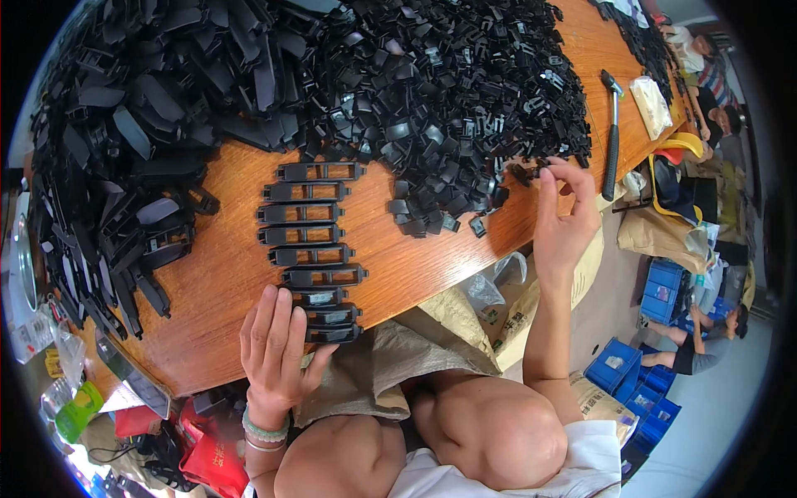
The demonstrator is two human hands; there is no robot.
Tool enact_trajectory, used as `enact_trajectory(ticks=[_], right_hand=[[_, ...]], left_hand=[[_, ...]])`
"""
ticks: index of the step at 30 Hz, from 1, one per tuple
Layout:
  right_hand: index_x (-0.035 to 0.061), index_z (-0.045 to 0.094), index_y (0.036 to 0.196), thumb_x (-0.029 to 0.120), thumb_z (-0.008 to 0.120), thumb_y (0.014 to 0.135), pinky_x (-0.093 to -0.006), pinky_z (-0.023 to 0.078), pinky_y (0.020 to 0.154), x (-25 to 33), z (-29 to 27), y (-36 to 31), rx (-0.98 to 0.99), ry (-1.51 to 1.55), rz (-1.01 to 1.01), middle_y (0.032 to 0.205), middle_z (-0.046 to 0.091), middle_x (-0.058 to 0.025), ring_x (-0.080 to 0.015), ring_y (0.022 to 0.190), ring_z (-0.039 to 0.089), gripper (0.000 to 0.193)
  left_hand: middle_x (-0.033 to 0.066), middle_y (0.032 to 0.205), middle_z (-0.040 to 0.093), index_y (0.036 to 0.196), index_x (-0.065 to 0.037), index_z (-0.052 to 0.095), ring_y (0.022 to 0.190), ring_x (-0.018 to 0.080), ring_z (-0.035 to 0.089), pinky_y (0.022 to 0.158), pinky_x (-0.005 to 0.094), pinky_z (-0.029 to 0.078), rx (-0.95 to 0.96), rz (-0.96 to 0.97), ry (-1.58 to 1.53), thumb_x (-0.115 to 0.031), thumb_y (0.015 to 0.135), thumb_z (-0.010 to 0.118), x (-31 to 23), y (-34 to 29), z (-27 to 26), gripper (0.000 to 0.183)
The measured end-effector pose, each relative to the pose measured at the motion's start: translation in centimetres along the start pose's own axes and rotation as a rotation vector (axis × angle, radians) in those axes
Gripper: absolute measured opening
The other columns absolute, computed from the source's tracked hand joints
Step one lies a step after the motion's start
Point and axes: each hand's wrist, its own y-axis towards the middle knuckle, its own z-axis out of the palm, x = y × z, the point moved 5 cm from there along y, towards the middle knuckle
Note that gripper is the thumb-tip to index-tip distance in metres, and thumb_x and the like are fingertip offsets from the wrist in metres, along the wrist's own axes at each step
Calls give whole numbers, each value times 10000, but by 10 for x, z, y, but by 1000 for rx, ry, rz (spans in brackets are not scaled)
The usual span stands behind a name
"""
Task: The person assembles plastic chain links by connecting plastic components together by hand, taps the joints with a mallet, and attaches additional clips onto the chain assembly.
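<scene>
A column of black plastic frames [303, 213], each with rectangular openings, lies on the wooden table in front of me. My left hand [278, 344] rests at the near end of this column, fingers stretched out flat and touching the left ends of the nearest frames, its thumb by the lowest one. At the right edge of a heap of small black plastic clips [448, 133], my right hand [566, 217] is raised over the table edge. Its thumb and forefinger pinch together on a small dark piece, mostly hidden by the fingertips.
Long black plastic covers [158, 100] are heaped at the left. A hammer [613, 133] with a black handle lies on the right of the table [415, 286], near a white packet [651, 108]. Sacks, blue crates [614, 365] and other people are off to the right.
</scene>
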Motion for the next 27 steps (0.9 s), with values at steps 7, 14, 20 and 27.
enact_trajectory(ticks=[7, 14, 20, 27], right_hand=[[-22, 687, 1047, -40, 732, 832, -245, 469, 741, 13, 11, -4, 29, 354, 156, 974, 675, -66, -115, 799, 586, 220], [-1, 666, 892, -58, 764, 754, -270, 500, 625, 104, 52, -44, 577, 671, 0, 966, 654, -134, -200, 748, 621, 178], [-55, 658, 905, -51, 779, 674, -352, 527, 633, 138, 61, -65, 447, 505, -509, 968, 647, -177, -306, 728, 613, 261], [-39, 689, 956, 91, 667, 657, -352, 445, 625, 136, 63, -70, 392, 388, -668, 991, 662, -148, -264, 805, 616, 327]], left_hand=[[242, 1304, 591, 1204, 57, 590, 1228, 426, 559, 1010, 517, 446, 21, -12, -12, -332, 845, 754, -1, 6, -4, 555], [215, 1345, 574, 1232, 42, 599, 1297, 374, 515, 1079, 501, 383, 22, -56, 10, -435, 803, 767, -1, 14, -9, 663], [233, 1326, 579, 1258, 59, 562, 1293, 382, 522, 1098, 505, 365, 60, -20, -53, -422, 809, 753, 2, 19, -3, 685], [239, 1335, 568, 1272, 62, 546, 1276, 401, 527, 1088, 524, 379, 57, -6, -60, -439, 840, 728, 5, 17, -2, 685]])
